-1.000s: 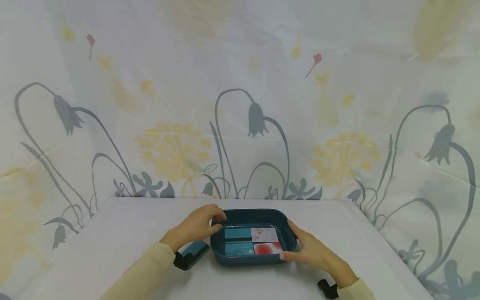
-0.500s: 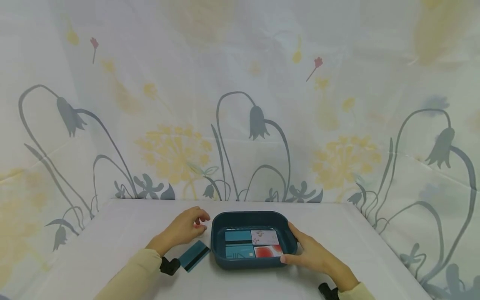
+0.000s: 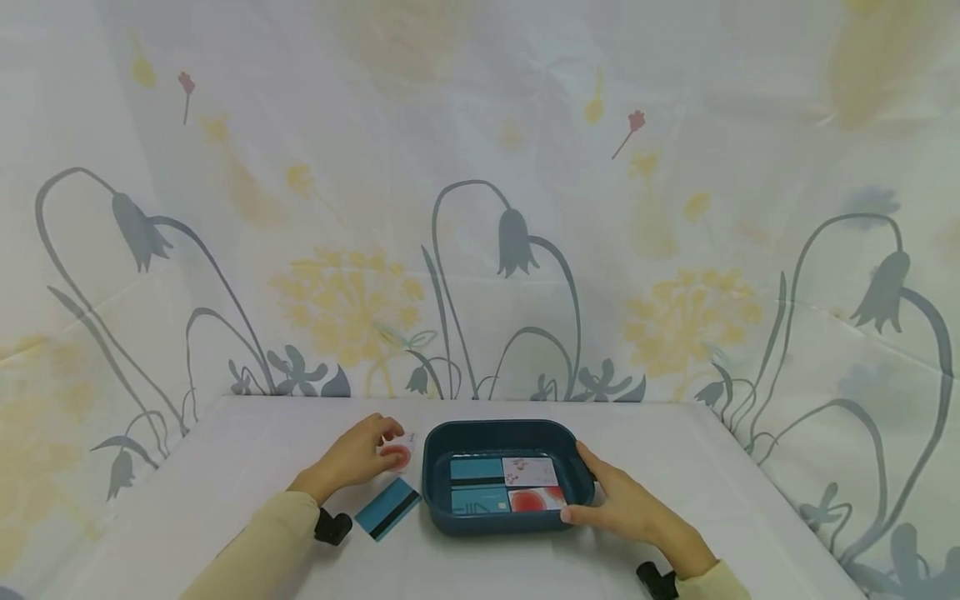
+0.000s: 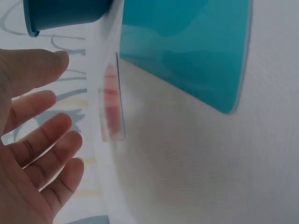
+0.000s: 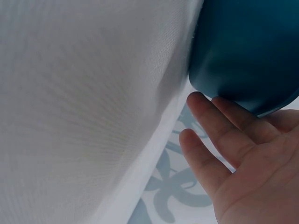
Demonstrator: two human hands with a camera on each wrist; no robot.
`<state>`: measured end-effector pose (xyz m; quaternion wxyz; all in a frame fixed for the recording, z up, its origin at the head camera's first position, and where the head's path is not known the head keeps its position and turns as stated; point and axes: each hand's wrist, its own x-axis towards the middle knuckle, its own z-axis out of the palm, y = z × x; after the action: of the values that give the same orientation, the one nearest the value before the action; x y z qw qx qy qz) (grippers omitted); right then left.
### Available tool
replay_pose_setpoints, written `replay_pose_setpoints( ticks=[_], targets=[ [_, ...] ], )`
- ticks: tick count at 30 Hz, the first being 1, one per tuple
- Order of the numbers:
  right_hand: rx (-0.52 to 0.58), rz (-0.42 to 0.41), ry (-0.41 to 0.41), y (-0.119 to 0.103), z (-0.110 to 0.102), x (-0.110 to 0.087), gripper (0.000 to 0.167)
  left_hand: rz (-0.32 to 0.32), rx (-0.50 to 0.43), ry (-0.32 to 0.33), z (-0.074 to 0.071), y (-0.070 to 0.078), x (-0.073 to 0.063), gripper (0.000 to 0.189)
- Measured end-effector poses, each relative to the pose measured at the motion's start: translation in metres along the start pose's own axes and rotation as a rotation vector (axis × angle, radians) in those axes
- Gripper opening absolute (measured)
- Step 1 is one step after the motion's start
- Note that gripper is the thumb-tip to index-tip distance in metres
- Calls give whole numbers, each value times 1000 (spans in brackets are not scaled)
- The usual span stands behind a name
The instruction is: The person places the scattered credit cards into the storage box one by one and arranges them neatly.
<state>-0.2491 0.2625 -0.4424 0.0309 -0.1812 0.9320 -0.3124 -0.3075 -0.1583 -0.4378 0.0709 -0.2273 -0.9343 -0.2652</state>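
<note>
My left hand (image 3: 352, 450) is to the left of the dark teal tray (image 3: 510, 523), its fingers loosely bent and holding nothing. Partly behind its fingertips lies a white card with a red circle (image 3: 400, 454), low on the table in the left wrist view. Nearer the front, a teal card with a black stripe (image 3: 387, 508) lies slanted beside the tray. Inside the tray are two teal cards, one with a black stripe (image 3: 477, 471), a white floral card (image 3: 529, 472) and a red-and-white card (image 3: 537, 499). My right hand (image 3: 622, 496) holds the tray's right end, thumb at the front rim.
A white cloth covers the table (image 3: 750, 500). Behind it hangs a pale curtain (image 3: 480, 125) printed with grey and yellow flowers. Black wrist mounts (image 3: 332, 527) sit on both arms.
My left hand has drawn back from the tray's left rim out to the left, uncovering the striped teal card and part of the red-circle card. My right hand stays on the tray.
</note>
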Motion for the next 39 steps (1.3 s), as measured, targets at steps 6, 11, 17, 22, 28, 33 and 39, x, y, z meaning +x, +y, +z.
replay_pose_setpoints(
  ticks=[6, 11, 17, 22, 28, 33, 39],
  targets=[
    [-3, 0, -2, 1, 0, 1, 102, -99, 22, -45, 7, -2, 2, 39],
    [-3, -5, -3, 1, 0, 1, 101, -95, 59, -45, 12, -6, 6, 44],
    [-2, -17, -9, 0, -1, 0, 103, -115, 77, -72, 15, -6, 8, 50],
    [17, -16, -14, 0, -2, 1, 102, -164, 87, -97, 17, -4, 9, 52],
    [22, -3, -16, 0, -2, 1, 102, -166, 109, -88, 21, -4, 11, 50],
    [18, -8, -17, 0, -1, 0, 103, -147, 111, -91, 20, -5, 9, 48],
    [9, -18, -11, -1, -2, 0, 102, -116, 74, -117, 15, -10, 6, 47]
  ],
)
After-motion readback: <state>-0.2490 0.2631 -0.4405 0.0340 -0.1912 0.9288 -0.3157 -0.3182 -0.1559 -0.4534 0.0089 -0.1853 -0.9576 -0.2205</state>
